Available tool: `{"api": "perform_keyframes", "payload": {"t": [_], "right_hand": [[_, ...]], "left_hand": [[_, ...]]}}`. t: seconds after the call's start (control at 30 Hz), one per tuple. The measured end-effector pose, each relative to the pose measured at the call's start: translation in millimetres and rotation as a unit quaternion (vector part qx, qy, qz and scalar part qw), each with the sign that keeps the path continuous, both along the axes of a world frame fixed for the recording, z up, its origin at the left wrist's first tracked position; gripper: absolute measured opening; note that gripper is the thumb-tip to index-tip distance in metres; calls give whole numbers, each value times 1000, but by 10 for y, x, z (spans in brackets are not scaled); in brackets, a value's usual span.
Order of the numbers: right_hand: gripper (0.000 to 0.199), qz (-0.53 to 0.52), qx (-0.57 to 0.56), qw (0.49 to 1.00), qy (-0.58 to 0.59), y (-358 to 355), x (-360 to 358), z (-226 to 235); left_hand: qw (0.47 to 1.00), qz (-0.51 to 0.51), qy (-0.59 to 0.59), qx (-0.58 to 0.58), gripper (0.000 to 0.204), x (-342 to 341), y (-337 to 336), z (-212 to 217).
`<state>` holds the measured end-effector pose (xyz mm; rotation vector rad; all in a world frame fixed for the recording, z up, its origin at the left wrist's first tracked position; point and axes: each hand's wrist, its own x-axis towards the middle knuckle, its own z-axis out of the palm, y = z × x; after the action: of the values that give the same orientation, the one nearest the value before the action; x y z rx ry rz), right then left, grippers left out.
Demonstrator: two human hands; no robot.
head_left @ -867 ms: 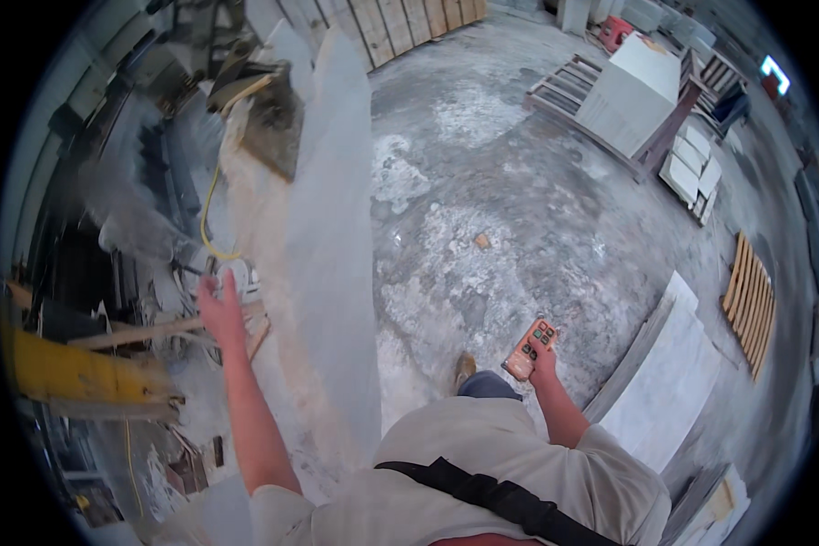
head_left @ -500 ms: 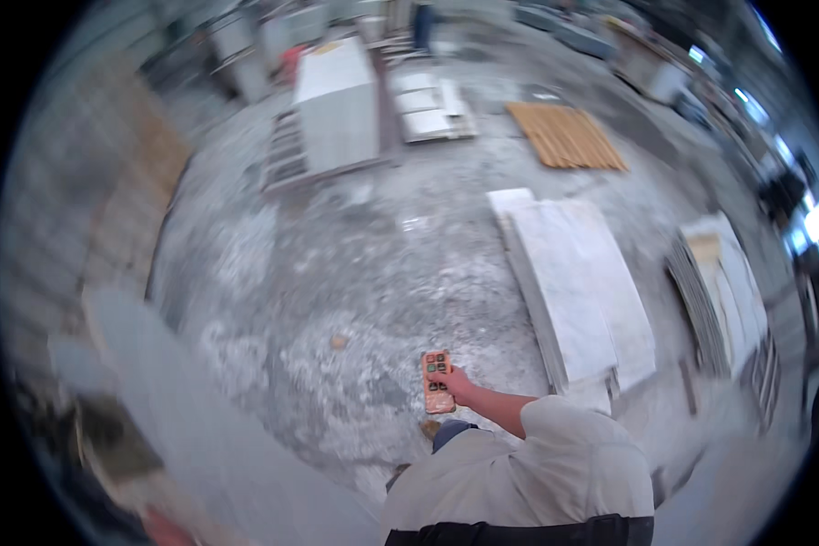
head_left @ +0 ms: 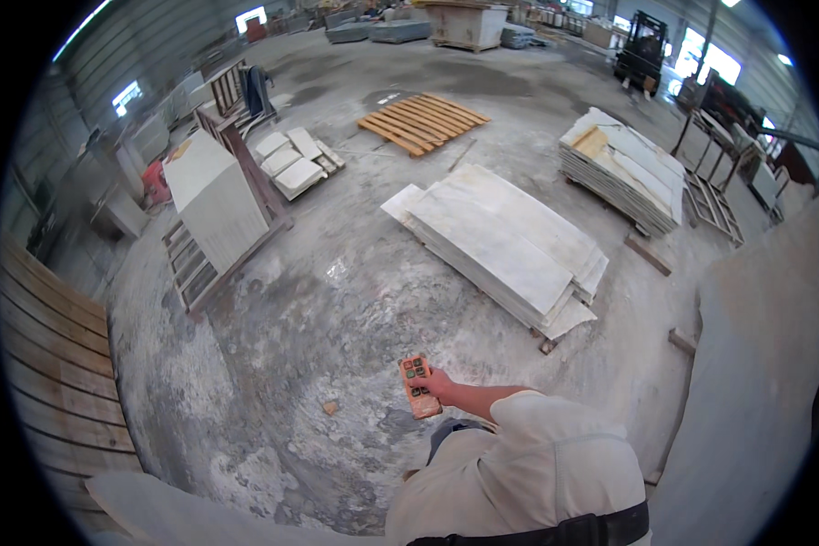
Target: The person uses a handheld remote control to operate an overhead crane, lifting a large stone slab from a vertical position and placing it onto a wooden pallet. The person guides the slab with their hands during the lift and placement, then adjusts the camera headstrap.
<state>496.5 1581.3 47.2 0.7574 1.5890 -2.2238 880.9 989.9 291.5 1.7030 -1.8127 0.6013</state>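
My right hand [head_left: 436,386] is closed around an orange remote control [head_left: 419,387] with several dark, red and green buttons. The remote is held out in front of me, over the grey, stained floor, with its button face showing. My right forearm reaches to it from a pale short sleeve. My left hand is out of the picture.
Beyond my hand lies a stack of white stone slabs [head_left: 491,241]; another stack [head_left: 623,164] is farther right. A slatted wooden pallet [head_left: 423,123] lies ahead. Slabs lean on a rack [head_left: 211,200] at left. A large slab [head_left: 755,364] stands close at right. A forklift [head_left: 644,55] is far off.
My view has swung to the right and levelled, so the stacks and pallet appear farther left and the forklift shows. My right hand still holds the remote. A reddish blur at the lower left is gone.
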Motion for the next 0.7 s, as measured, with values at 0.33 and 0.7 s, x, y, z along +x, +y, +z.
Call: {"api": "perform_keyframes", "payload": {"t": [0.33, 0.7], "right_hand": [[41, -13, 16, 1000, 6, -1005, 313, -265], [24, 67, -39, 997, 12, -2424, -177, -793]], "left_hand": [[992, -104, 71, 24, 36, -618, -691, -130], [969, -81, 224, 63, 36, 405, -1957, -466]]}}
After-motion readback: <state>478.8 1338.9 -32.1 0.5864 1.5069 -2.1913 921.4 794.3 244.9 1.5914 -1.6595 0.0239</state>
